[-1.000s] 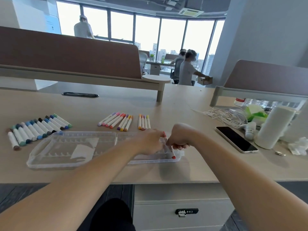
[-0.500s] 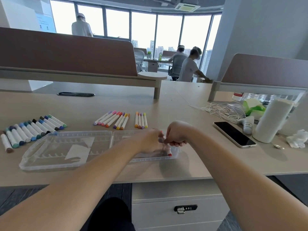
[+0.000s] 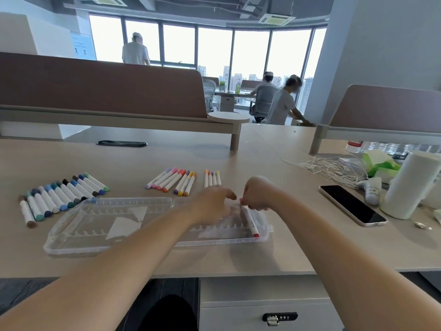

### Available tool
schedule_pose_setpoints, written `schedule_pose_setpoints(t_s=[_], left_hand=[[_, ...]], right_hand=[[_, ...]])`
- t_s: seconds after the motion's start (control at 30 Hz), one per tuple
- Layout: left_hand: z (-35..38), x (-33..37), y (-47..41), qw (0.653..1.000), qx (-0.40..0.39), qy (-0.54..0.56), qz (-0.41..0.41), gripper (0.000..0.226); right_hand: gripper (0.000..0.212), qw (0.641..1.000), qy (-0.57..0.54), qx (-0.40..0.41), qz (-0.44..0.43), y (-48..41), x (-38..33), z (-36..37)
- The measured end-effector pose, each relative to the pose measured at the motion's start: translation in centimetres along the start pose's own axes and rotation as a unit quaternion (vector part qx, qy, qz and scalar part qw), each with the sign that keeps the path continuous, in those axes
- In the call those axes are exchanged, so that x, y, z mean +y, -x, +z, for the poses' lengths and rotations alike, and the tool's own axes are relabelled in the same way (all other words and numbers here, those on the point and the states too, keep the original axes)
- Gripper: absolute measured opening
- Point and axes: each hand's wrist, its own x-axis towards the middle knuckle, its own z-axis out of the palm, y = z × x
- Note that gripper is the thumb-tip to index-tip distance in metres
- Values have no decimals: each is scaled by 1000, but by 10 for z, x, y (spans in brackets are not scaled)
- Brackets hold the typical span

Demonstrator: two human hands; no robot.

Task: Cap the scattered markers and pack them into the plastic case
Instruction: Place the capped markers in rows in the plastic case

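- Now the red marker [image 3: 251, 222], in the plastic case [image 3: 78, 249], slants lower-right from the right hand [image 3: 259, 195], which pinches its top end.
- Left hand [image 3: 212, 205] hovers relaxed alongside.

- a smartphone [image 3: 350, 204] lies screen up on the right of the table [image 3: 167, 158], just beside an upright paper towel roll [image 3: 408, 185];
- a small white tube [image 3: 372, 191] lies between them;
- behind these are tangled white cables [image 3: 334, 168] and a green tissue pack [image 3: 379, 163];
- a black cable grommet [image 3: 121, 143] sits far left, below a brown divider panel [image 3: 95, 91];
- a drawer's combination lock [image 3: 279, 317] shows under the near edge;
- two people [image 3: 281, 106] are at a far desk by the windows [image 3: 214, 48]
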Motion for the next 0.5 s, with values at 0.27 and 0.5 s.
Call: schedule_pose_setpoints(t_s=[0.27,0.5], left_hand=[[-40,-52,-7,987,119,72,-75,19],[-64,-87,-17,977,145,122,-98,20]], right_hand=[[20,992,-107,53,-40,-46,-39,11],[21,998,-9,37,-58,-77,-91,11]])
